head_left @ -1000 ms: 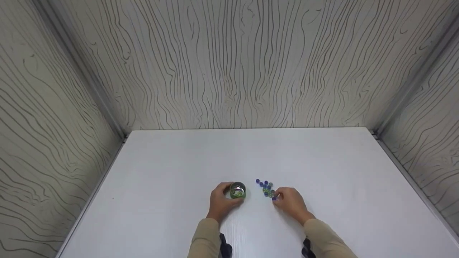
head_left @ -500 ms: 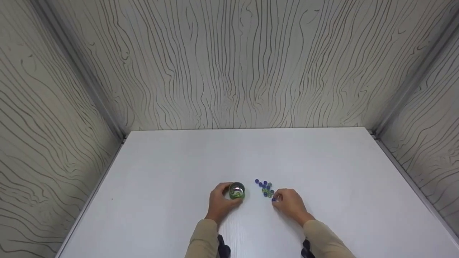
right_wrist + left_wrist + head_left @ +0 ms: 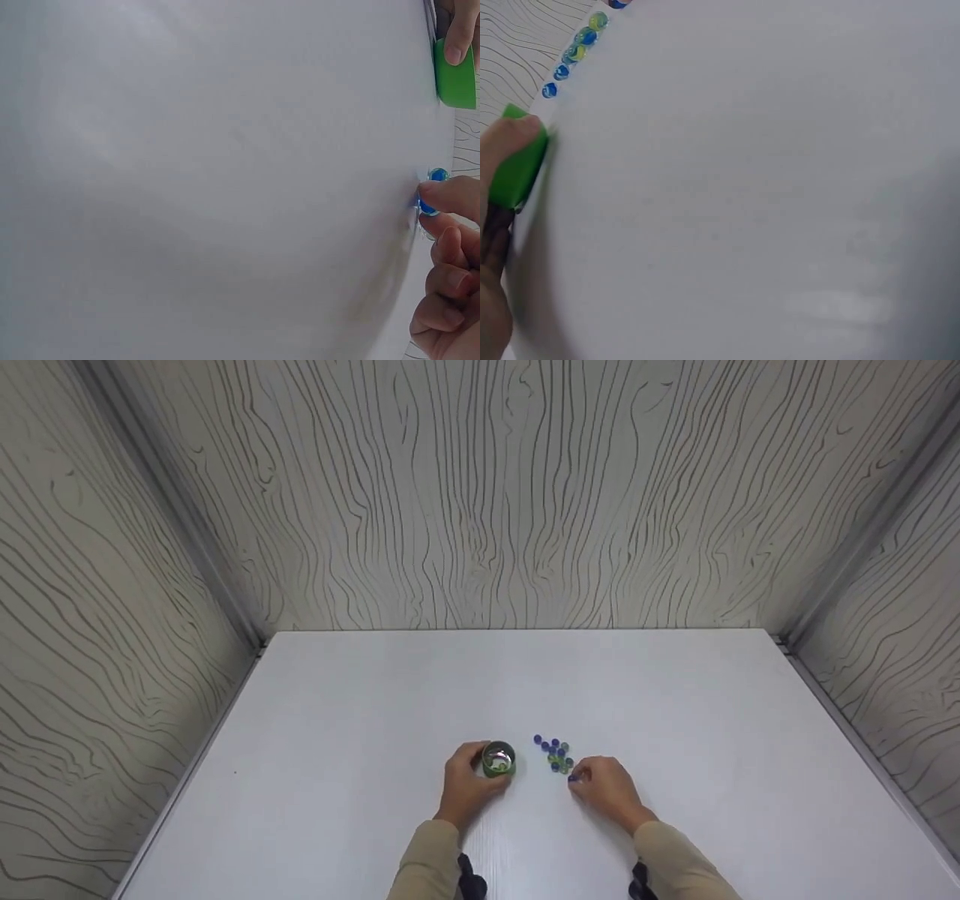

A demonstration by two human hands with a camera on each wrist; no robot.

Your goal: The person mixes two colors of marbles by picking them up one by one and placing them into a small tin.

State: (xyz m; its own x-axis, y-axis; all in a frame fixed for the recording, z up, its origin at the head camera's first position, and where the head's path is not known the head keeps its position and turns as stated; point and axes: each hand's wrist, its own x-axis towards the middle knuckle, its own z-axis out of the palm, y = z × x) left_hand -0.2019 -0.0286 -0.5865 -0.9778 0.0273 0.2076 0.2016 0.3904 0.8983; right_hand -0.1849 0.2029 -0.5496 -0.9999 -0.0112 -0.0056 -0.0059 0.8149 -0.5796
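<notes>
My left hand point(image 3: 466, 784) grips a small round green cup point(image 3: 499, 759) from its left side, thumb and fingers around the wall. Something shiny and greenish shows inside the cup; in the left wrist view the green wall point(image 3: 517, 169) appears under the thumb. Between thumb and index finger, my right hand point(image 3: 606, 789) pinches a blue marble point(image 3: 573, 778) at the table surface. The right wrist view shows that marble point(image 3: 430, 201) at the fingertips, the other fingers curled beneath. Just beyond the right hand lies a loose cluster of blue and greenish glass marbles point(image 3: 553, 750).
The white table point(image 3: 360, 705) extends around both hands. Wood-grain patterned panels point(image 3: 480, 495) rise at its back and sides. A tiny dark speck point(image 3: 235, 772) marks the table at left. Dark devices sit at both wrists, below the beige sleeves point(image 3: 427, 855).
The right hand has drawn slightly toward the person with the pinched blue marble, leaving a small gap to the cluster. The left hand still holds the cup in nearly the same place.
</notes>
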